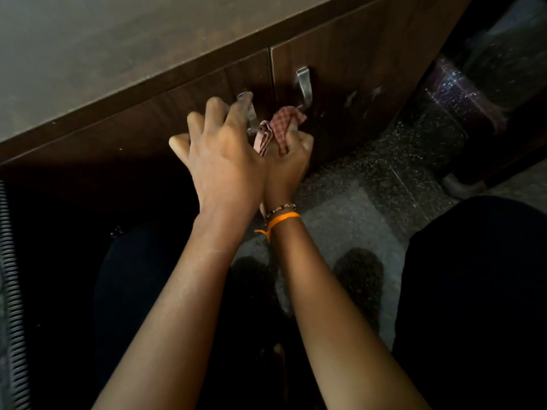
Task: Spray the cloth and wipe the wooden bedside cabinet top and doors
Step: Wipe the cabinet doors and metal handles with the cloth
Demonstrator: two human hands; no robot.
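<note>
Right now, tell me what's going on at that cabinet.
A person is crouched at the wooden bedside cabinet. The right hand grips a bunched red checked cloth against the doors, between the two metal handles. The left hand rests its fingertips on the left door's handle. Both doors look closed; no spray bottle is in view.
</note>
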